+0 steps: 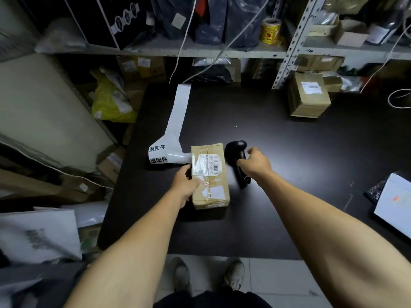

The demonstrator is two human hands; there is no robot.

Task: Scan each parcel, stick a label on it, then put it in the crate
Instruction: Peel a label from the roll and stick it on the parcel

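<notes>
A brown cardboard parcel [210,175] with a barcode label on top lies on the black table [289,163]. My left hand [184,185] grips its left edge, thumb on the top face. A black handheld scanner [236,161] lies just right of the parcel. My right hand [255,163] is over the scanner's handle with its thumb against it and its fingers loosely spread, not wrapped round it. A white strip of labels [175,121] with black printed characters curls on the table behind the parcel's left corner.
A second cardboard box [308,96] stands at the table's back right. A white flat parcel [394,205] overhangs the right edge. Shelves [200,50] packed with bags and boxes run behind; more parcels pile on the left. My feet show below the front edge.
</notes>
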